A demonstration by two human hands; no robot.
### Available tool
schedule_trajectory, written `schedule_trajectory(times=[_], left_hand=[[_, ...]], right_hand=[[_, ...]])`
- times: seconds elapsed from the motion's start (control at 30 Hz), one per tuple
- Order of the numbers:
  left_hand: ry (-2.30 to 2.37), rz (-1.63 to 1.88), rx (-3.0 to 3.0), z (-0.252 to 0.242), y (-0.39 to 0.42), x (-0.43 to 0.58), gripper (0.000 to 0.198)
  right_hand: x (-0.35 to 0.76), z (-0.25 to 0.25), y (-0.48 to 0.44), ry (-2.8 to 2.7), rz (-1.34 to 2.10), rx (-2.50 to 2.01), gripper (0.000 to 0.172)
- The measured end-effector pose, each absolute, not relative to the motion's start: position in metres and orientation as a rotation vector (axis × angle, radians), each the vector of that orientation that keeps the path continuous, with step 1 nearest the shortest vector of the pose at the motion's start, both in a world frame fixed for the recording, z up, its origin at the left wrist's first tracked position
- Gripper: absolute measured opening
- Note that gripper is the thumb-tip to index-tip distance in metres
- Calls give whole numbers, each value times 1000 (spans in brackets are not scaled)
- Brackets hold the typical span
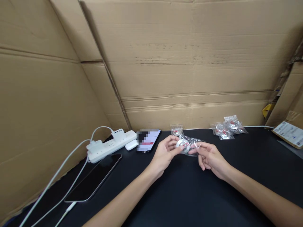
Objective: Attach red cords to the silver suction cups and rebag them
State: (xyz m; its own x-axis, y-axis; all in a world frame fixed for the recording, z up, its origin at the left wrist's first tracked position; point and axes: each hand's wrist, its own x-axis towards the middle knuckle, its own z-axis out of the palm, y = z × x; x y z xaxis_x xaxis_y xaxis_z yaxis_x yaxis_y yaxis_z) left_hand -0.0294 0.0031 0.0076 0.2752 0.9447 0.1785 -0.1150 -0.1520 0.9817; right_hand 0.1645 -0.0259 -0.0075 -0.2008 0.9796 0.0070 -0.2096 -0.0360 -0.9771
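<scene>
A round silver metal disc with a red part sits between the thumb and fingers of my left hand. Around or against it lies a clear plastic bag, wrinkled and shiny; I cannot tell whether the disc is fully inside. From the other side, my right hand pinches the bag's right part, with its lower fingers curled. Just behind my left hand, another bagged silver disc rests by the cardboard wall. Farther right are several similar bagged discs in a small pile.
To the left stand a white power strip with plugs and cables, a dark phone on a charging cable, a white case and a second phone with its screen lit. A labelled packet lies far right. Cardboard walls enclose the black table.
</scene>
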Motion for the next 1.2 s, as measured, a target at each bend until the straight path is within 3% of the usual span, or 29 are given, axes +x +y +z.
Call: schedule_trajectory(times=[0.17, 0.6, 0.73, 0.97, 1.1, 1.2], left_hand=[[754, 1139, 1489, 6, 0, -29, 27], [883, 1077, 1539, 7, 10, -37, 25], [1222, 1163, 1724, -1, 29, -57, 27], [1838, 1011, 2512, -9, 32, -68, 44], [1490, 1078, 2690, 3, 9, -48, 40], [1112, 930, 2752, 9, -10, -33, 47]], right_hand=[[161, -9, -27, -1236, 1465, -984, 40], [166, -10, -21, -1147, 1353, -1089, 41], [174, -13, -14, -1035, 1248, -1113, 42], [172, -15, -17, -1094, 1200, -1128, 41], [168, -16, -19, -1174, 1185, -1139, 41], [166, -20, -18, -1266, 1185, -1120, 42]])
